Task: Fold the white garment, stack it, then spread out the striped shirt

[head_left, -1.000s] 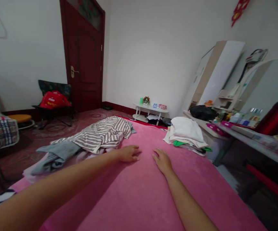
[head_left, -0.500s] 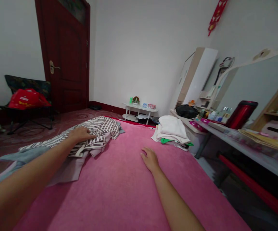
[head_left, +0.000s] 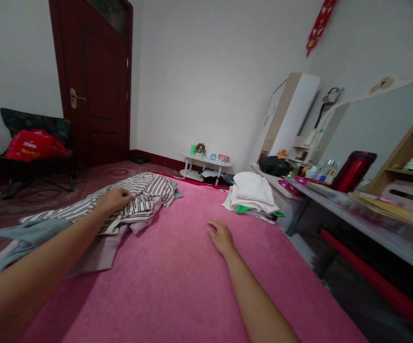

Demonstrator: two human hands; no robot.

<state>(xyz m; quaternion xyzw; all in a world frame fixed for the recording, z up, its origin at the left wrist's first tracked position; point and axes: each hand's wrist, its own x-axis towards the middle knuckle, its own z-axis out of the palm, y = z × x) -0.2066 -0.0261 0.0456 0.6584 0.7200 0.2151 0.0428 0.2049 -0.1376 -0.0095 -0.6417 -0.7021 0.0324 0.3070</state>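
Observation:
My left hand [head_left: 115,200] is on a brown-and-white striped shirt [head_left: 142,188], its fingers curled and closed on the cloth. That shirt lies spread on top of other garments, among them a grey-blue one [head_left: 45,231] and a pale lilac one [head_left: 101,252]. My right hand [head_left: 221,237] rests with fingers loosely apart on the pink bedspread [head_left: 178,281], holding nothing. Beyond it, to the right, sits a stack of folded white clothes [head_left: 252,190] with a green piece showing low in the pile.
Along the right runs a desk [head_left: 366,224] with a red thermos [head_left: 354,171] and bottles. A low white table [head_left: 206,159] stands by the far wall. At the left, a folding chair [head_left: 36,121] holds a red bag [head_left: 36,144] near the dark red door [head_left: 97,85].
My left hand has drawn back slightly, toward the left, over the striped shirt. The view has shifted a little; my right hand stays in the same place on the bedspread.

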